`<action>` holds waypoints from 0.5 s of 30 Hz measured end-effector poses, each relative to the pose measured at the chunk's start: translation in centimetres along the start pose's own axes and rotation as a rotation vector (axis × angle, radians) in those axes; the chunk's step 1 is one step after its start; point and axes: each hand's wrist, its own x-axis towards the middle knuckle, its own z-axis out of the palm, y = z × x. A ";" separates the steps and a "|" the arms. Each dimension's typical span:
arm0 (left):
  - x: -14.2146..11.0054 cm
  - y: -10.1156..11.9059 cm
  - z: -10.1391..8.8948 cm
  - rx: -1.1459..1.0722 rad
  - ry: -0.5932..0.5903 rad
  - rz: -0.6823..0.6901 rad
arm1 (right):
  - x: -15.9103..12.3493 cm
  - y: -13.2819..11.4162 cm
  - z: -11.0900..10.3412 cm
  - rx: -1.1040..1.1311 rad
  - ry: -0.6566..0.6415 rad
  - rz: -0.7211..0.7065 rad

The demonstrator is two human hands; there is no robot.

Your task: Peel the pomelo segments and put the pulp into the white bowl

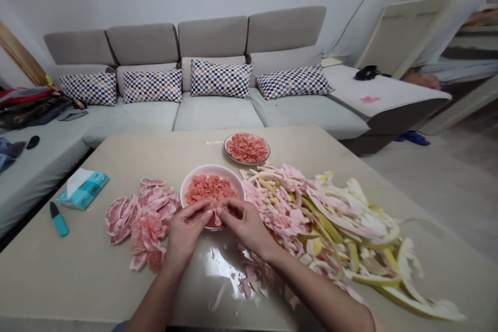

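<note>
Both of my hands meet over the near rim of a white bowl (pixel 185 179) filled with pink pomelo pulp (pixel 212 187). Between the fingertips of my left hand (pixel 190 225) and my right hand (pixel 245 223) is a small piece of pomelo flesh (pixel 216 215), pinched from both sides. Left of the bowl lies a heap of pomelo segments (pixel 150 218), some in their pale skins. To the right spreads a large pile of pomelo peel (pixel 311 218), yellow outside with white and pink pith. Behind the bowl, a dark-rimmed plate (pixel 225 151) carries more loose pulp.
A teal tissue pack (pixel 87 194) and a teal-handled knife (pixel 59 220) lie at the table's left. Wet spots and pith scraps dot the near tabletop (pixel 229 270). A grey sofa (pixel 218 114) with checked cushions stands behind. Another person (pixel 447 57) sits at the far right.
</note>
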 end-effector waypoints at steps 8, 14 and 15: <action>0.3 -0.5 -0.5 -0.146 0.043 -0.005 | 0.4 0.9 -0.5 0.088 0.008 -0.008; 0.4 -0.7 -0.7 -0.259 0.017 -0.049 | 0.4 0.5 -0.4 0.042 0.029 -0.041; 0.4 -0.7 -0.8 -0.270 0.019 -0.047 | 0.3 0.3 -0.3 0.007 0.029 -0.052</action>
